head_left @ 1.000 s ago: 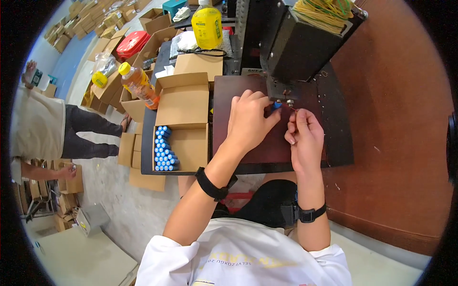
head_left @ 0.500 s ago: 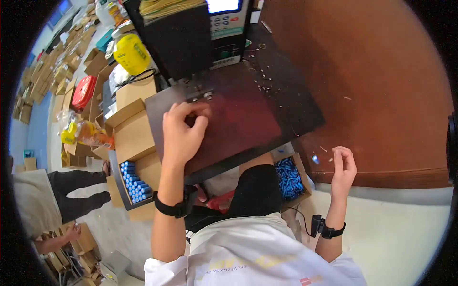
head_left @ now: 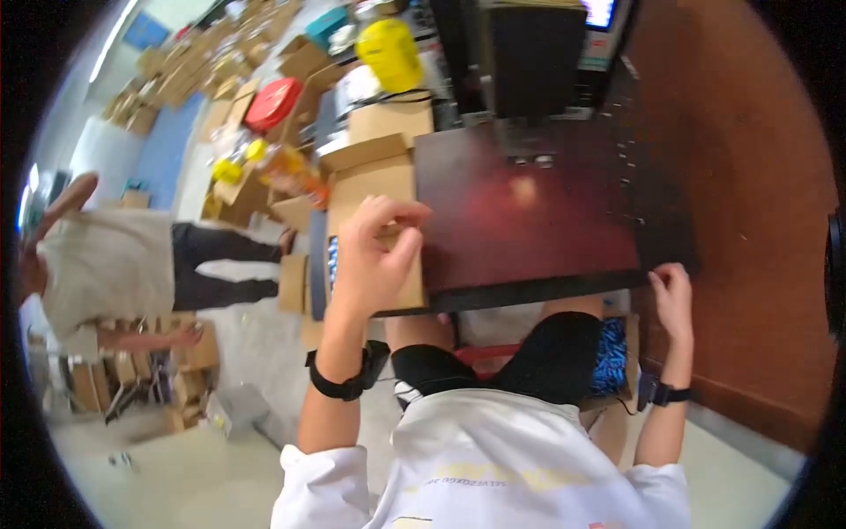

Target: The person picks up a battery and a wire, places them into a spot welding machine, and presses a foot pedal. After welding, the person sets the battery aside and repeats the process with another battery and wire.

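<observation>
My left hand hovers over the open cardboard box beside the machine's left edge. Its fingers are curled, with a gap between thumb and index finger and nothing visible in it. A row of blue cylinders shows partly behind that hand. At the front right corner of the dark work plate, my right hand is held with loosely bent fingers. I see nothing between them. Below it, a carton holds many small blue cylinders. The black machine head stands over the plate.
A brown tabletop runs along the right. Left of the machine are a yellow jug, a red container and orange-filled bottles. Another person stands at the far left. Stacked cartons fill the back.
The view has swung left, so the machine sits further right. My left hand has gone from over the plate to over the cardboard box. A blurred blue object near my right hand is gone from sight.
</observation>
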{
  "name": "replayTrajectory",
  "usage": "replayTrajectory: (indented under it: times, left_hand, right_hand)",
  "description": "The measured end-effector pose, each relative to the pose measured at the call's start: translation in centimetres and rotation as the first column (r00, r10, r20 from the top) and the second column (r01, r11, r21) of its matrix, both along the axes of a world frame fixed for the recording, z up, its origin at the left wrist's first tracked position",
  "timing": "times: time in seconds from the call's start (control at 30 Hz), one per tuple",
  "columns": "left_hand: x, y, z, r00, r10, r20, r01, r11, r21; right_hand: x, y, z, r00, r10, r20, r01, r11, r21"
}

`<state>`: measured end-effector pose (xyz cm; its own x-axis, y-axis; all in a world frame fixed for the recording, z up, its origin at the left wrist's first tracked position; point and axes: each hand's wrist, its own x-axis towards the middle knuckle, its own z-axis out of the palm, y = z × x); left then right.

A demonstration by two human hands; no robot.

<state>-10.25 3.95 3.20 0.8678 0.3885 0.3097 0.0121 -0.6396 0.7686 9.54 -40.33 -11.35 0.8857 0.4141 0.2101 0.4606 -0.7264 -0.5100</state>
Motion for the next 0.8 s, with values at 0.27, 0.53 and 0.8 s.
replayTrajectory:
  times: [0.27,0.53,0.8]
  left_hand:
    - [-8.8,5.6,-3.4,0.807,0.07,-0.587,0.287,0.821,0.493]
    - [-6.8,3.7,-5.1,0.709,0.262,-0.655,0.511,0.448,0.733]
    - [-3.6,2.8,2.9,0.949,0.057,-0.31,0.085,0.9,0.427]
  right_hand:
    - [-0.6,0.1,2.3,0.953,-0.175,-0.247,0.223,0.958,0.182]
    - [-1.2,-0.8,3.4,0.869,-0.29,-0.4,0.39,0.9,0.196]
    - [-3.5,2.6,10.5,0.953,-0.166,-0.255,0.298,0.68,0.67]
